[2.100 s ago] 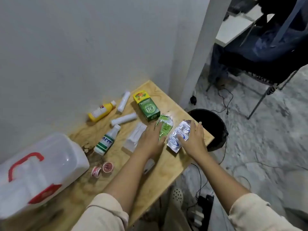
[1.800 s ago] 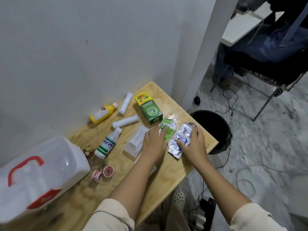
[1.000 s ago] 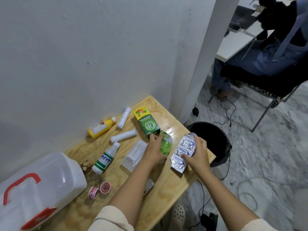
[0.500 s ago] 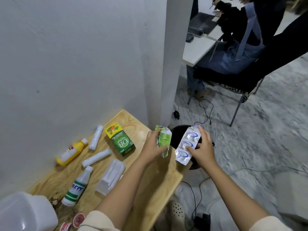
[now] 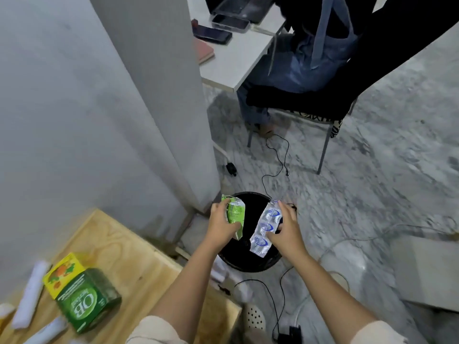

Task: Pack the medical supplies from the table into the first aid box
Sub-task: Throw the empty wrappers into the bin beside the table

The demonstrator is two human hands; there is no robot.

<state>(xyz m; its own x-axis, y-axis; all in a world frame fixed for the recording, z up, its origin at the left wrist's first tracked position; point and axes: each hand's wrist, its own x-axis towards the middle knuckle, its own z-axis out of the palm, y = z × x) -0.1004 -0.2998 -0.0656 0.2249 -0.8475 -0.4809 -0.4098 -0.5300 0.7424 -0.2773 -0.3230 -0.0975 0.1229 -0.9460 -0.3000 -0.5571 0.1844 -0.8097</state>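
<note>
The left hand (image 5: 221,225) is pinching a crinkled green foil strip (image 5: 234,214) and the right hand (image 5: 285,228) is gripping a silver blister strip (image 5: 265,228) of 3 visible pockets, both hanging over the round black bin (image 5: 250,259), off the plywood table (image 5: 129,264). The first aid box is lying out of view, so both thin, slippery strips are wanting firm pinches and carrying back tableward, where the glossy green carton (image 5: 87,299) is resting.
</note>
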